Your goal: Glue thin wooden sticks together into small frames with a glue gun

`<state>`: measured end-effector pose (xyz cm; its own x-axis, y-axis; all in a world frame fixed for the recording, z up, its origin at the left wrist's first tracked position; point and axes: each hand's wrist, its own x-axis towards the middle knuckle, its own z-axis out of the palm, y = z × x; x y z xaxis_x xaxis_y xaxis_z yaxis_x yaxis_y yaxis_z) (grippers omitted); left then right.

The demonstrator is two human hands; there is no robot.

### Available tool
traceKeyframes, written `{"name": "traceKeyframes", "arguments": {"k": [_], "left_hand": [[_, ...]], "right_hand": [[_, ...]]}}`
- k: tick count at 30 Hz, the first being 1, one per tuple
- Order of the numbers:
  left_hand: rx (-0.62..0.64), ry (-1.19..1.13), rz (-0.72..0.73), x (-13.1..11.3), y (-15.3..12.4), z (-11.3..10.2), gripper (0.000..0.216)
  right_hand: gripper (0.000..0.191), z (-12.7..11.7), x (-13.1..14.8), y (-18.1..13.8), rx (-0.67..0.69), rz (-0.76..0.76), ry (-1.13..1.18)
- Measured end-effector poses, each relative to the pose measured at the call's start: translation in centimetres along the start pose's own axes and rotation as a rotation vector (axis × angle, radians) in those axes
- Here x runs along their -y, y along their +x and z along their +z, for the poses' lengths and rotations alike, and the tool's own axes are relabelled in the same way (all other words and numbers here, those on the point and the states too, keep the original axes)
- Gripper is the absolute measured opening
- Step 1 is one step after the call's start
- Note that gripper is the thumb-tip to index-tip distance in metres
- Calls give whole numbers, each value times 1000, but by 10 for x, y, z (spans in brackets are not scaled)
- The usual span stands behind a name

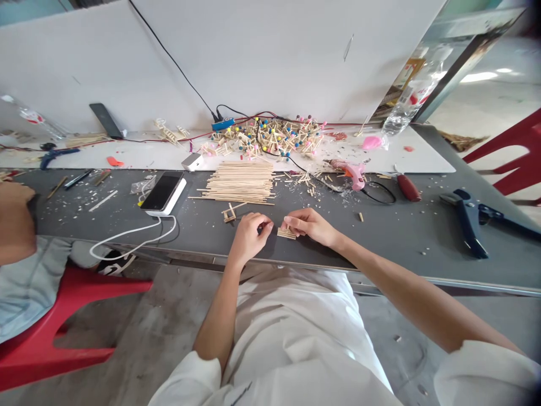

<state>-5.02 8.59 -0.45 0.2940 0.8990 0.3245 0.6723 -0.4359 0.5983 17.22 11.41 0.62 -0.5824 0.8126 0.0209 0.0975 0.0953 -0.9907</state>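
My left hand [249,232] is curled near the front edge of the grey table [422,237], its fingertips pinched together; what they hold is too small to make out. My right hand [307,224] is closed on a small bundle of short wooden sticks [287,233] that rests on the table between both hands. Just left of my left hand lies a small glued stick frame [230,213]. Behind my hands a stack of long wooden sticks [240,183] lies flat. Further back sits a heap of stick pieces with coloured beads [270,137].
A phone [164,192] on a white power bank with a white cable lies to the left. A pink glue gun [350,171], a red-handled tool [408,187] and blue clamps [469,217] lie to the right. Another person on a red stool [51,316] is at far left.
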Motion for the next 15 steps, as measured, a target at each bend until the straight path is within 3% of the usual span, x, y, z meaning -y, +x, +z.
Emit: {"name": "traceKeyframes", "arguments": {"k": [15], "left_hand": [[123, -250, 81, -12, -5, -8, 23]], "right_hand": [[54, -1, 0, 0, 13, -14, 6]]}}
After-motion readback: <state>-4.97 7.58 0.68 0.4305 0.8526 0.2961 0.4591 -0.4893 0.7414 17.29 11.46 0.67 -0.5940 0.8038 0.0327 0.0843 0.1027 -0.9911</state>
